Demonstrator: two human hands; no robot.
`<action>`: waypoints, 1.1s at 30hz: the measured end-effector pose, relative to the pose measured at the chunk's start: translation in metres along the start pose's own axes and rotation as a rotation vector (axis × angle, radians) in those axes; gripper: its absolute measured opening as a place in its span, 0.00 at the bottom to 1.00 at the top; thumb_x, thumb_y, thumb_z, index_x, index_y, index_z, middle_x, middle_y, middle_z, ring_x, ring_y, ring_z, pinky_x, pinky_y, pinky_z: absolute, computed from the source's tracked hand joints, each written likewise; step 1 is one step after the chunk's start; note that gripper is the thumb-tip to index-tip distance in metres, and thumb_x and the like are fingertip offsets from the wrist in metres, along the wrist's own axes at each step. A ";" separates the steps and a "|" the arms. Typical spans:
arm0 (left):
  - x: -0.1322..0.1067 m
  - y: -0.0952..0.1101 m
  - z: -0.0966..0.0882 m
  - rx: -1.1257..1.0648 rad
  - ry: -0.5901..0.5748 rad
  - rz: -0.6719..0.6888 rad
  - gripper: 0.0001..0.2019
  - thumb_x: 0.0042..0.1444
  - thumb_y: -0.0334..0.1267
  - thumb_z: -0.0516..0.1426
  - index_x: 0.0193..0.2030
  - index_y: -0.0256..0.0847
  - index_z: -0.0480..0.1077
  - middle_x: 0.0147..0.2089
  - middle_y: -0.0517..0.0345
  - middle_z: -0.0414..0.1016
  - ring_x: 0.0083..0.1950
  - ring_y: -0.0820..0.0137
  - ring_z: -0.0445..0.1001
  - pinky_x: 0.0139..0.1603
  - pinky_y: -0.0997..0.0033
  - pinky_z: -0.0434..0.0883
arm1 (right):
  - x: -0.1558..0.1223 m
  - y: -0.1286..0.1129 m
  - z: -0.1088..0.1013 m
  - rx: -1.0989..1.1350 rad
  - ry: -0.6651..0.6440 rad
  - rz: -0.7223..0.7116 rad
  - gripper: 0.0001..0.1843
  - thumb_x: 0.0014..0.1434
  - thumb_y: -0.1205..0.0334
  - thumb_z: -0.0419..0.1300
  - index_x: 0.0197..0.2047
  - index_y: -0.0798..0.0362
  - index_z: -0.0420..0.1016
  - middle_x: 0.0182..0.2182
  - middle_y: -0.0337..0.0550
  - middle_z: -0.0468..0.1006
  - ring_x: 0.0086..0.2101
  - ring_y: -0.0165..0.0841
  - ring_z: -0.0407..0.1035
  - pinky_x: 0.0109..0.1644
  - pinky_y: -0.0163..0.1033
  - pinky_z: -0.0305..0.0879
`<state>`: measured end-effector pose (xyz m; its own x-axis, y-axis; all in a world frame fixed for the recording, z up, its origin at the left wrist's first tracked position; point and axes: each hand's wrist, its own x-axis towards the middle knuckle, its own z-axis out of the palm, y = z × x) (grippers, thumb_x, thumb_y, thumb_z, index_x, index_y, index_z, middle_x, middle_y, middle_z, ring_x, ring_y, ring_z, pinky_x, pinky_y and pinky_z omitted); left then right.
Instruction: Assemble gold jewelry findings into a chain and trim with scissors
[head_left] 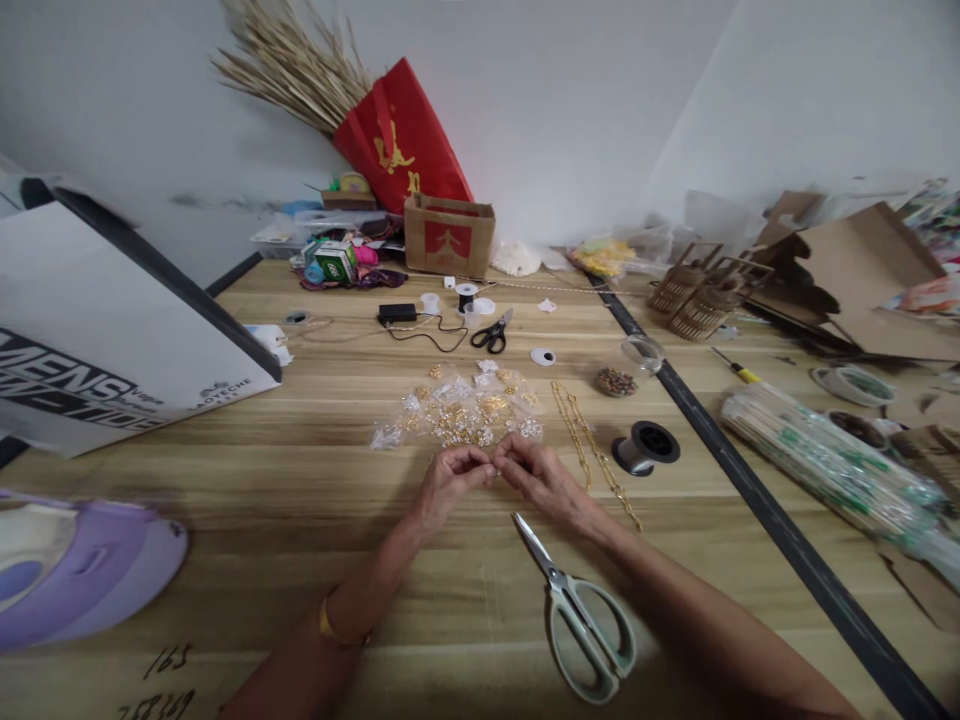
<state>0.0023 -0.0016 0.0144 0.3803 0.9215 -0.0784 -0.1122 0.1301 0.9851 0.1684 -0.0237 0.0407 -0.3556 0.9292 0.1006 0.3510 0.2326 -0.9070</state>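
My left hand (451, 482) and my right hand (534, 472) meet fingertip to fingertip above the wooden table. Both are pinched closed around something tiny that I cannot make out. Just beyond them lies a pile of small gold and silver beads and charms (469, 410), partly in clear plastic bags. A gold chain (577, 440) is laid out beside my right hand, passing partly behind the wrist. Farther right stands a spool of fine clear or silver line (645, 448). Scissors with pale green handles (577, 610) lie nearer, below my right hand, blades slightly crossed.
Black-handled scissors (491, 333), a small black box with a cable (397, 313) and a cup of coloured beads (616, 381) lie farther back. Bundled sticks in plastic (832, 460) are at right. A white box (127, 330) and a purple object (97, 570) stand at left.
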 end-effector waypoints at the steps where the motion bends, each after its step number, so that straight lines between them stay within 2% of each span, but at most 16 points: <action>1: 0.000 0.002 0.000 0.020 0.004 0.011 0.08 0.43 0.38 0.62 0.25 0.35 0.71 0.24 0.60 0.70 0.28 0.75 0.65 0.30 0.76 0.62 | 0.000 -0.001 -0.001 -0.004 0.001 0.007 0.12 0.62 0.54 0.50 0.35 0.54 0.65 0.21 0.34 0.62 0.22 0.25 0.54 0.25 0.31 0.49; 7: 0.000 0.004 -0.004 0.146 0.011 0.089 0.07 0.46 0.37 0.60 0.26 0.35 0.71 0.25 0.59 0.71 0.28 0.74 0.66 0.30 0.76 0.63 | 0.000 -0.008 -0.007 -0.122 -0.019 0.015 0.08 0.60 0.58 0.53 0.35 0.54 0.67 0.22 0.35 0.66 0.23 0.26 0.58 0.25 0.31 0.51; 11: 0.002 -0.003 -0.005 0.249 -0.003 0.169 0.06 0.47 0.37 0.60 0.26 0.36 0.71 0.27 0.56 0.73 0.31 0.71 0.69 0.34 0.74 0.66 | 0.000 -0.006 -0.009 -0.274 -0.008 -0.052 0.07 0.59 0.63 0.53 0.31 0.54 0.70 0.23 0.37 0.68 0.23 0.27 0.59 0.27 0.32 0.52; 14: 0.003 -0.007 -0.006 0.295 -0.019 0.210 0.05 0.48 0.35 0.59 0.27 0.36 0.71 0.28 0.56 0.73 0.32 0.71 0.70 0.35 0.74 0.67 | 0.000 -0.003 -0.009 -0.306 0.006 -0.109 0.07 0.59 0.63 0.52 0.32 0.54 0.70 0.24 0.38 0.69 0.23 0.27 0.59 0.28 0.32 0.53; 25: 0.000 0.003 -0.004 0.273 -0.009 0.139 0.03 0.45 0.32 0.58 0.25 0.35 0.69 0.25 0.59 0.70 0.29 0.73 0.67 0.32 0.75 0.64 | -0.002 -0.006 -0.009 -0.360 -0.027 -0.151 0.07 0.60 0.66 0.51 0.30 0.53 0.65 0.24 0.38 0.67 0.25 0.28 0.60 0.30 0.33 0.53; 33: 0.001 0.000 -0.006 0.269 -0.016 0.123 0.03 0.45 0.33 0.57 0.26 0.35 0.68 0.25 0.59 0.68 0.29 0.74 0.65 0.31 0.75 0.63 | -0.002 -0.013 -0.012 -0.353 -0.050 -0.136 0.07 0.59 0.68 0.52 0.29 0.53 0.64 0.24 0.37 0.66 0.24 0.27 0.59 0.29 0.32 0.52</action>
<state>-0.0030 0.0012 0.0135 0.3940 0.9181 0.0442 0.0885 -0.0858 0.9924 0.1749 -0.0254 0.0568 -0.4586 0.8697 0.1825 0.5712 0.4459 -0.6891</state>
